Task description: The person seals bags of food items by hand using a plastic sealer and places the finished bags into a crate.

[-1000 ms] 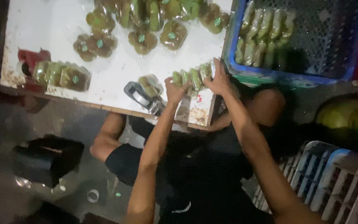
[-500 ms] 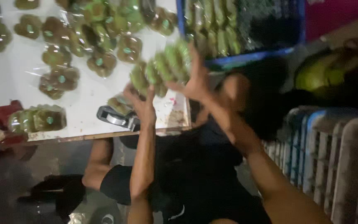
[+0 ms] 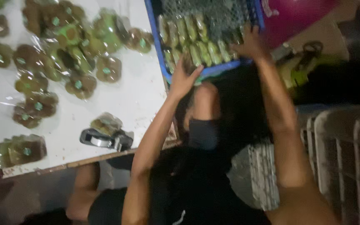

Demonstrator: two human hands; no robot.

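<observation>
- Working at the blue plastic mesh crate (image 3: 155,39) in the upper middle of the frame, at the right edge of the white counter (image 3: 140,98).
- Pressing the left hand (image 3: 184,79) open-palmed, fingers spread, against the crate's near rim; appears to grip nothing, though blur hides the fingertips.
- Reaching the right hand (image 3: 251,43) over the crate's right corner with fingers curled down; cannot tell whether closed on a pack or only resting on the rim.
- Lying between the two hands, inside the crate: rows of clear-wrapped green packs (image 3: 194,46), standing on edge side by side.
- Judged as the placing step: settling a row of packs into the crate, not picking up from the counter.
- Calling next for care at release: keeping the row squeezed evenly from both ends until seated against its neighbours, then easing off without tipping any pack.
- Left on the counter, well apart from both hands: loose round clear-wrapped green packs (image 3: 63,54) at upper left, a bundled brick of wrapped packs (image 3: 21,151) at lower left, and a grey tape dispenser (image 3: 105,140) near the front edge with a small wrapped pack (image 3: 106,123) just behind.
- Standing at lower right: white plastic crates (image 3: 338,158), untouched.
</observation>
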